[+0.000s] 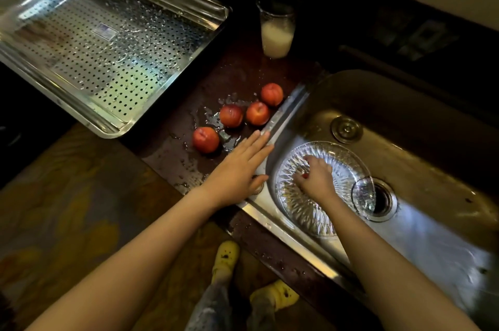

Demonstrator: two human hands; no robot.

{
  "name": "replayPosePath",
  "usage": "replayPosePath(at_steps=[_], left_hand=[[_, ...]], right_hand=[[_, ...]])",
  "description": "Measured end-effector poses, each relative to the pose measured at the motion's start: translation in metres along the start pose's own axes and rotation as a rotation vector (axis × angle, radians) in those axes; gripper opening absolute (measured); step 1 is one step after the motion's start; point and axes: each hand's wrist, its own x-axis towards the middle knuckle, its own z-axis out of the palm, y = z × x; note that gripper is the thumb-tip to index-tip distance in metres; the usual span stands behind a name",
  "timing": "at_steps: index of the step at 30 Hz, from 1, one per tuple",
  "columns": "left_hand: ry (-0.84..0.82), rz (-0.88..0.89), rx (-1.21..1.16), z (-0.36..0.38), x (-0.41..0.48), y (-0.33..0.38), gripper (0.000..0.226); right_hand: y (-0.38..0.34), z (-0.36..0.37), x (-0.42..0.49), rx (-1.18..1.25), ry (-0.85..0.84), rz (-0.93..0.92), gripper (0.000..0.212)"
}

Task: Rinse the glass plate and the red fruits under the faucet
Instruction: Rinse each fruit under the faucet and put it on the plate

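A cut-glass plate (299, 203) lies in the steel sink (421, 157), leaning against its left wall. My right hand (314, 178) rests on the plate's middle with fingers curled; a small red bit shows under them, and I cannot tell what it is. My left hand (240, 168) lies flat with fingers apart on the wet counter, fingertips at the sink's rim. Several red fruits (231, 115) sit on the dark counter just beyond that hand, the nearest (205, 139) a little left of its fingers. No faucet is visible.
A perforated steel tray (108, 41) stands at the back left. A glass of cloudy white liquid (276, 33) stands behind the fruits. A clear round lid or small bowl (363, 195) sits by the sink drain (382, 199). Water puddles lie on the counter.
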Motion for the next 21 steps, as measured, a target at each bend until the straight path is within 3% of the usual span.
replayPosePath(at_steps=[3,7,9,13,17,21], left_hand=[[0.136,-0.031,-0.111,-0.022,-0.005,-0.001,0.056],[0.408,-0.191,-0.084,-0.053,-0.026,-0.019,0.060],[0.407,-0.340,-0.081,-0.059,-0.036,-0.032,0.069],[0.233,-0.575,-0.156,-0.054,-0.045,-0.047,0.083],[0.291,-0.595,-0.277,-0.045,-0.043,-0.053,0.064],[0.332,-0.582,-0.400,-0.043,-0.041,-0.057,0.055]], right_hand=[[-0.022,-0.026,-0.002,0.101,0.092,-0.073,0.054],[-0.066,-0.062,-0.012,0.222,0.223,-0.224,0.045],[-0.092,-0.074,-0.016,0.240,0.262,-0.289,0.043],[-0.133,-0.080,-0.023,0.166,0.288,-0.390,0.045],[-0.156,-0.066,-0.035,0.151,0.291,-0.492,0.043],[-0.168,-0.042,-0.044,0.105,0.101,-0.610,0.049]])
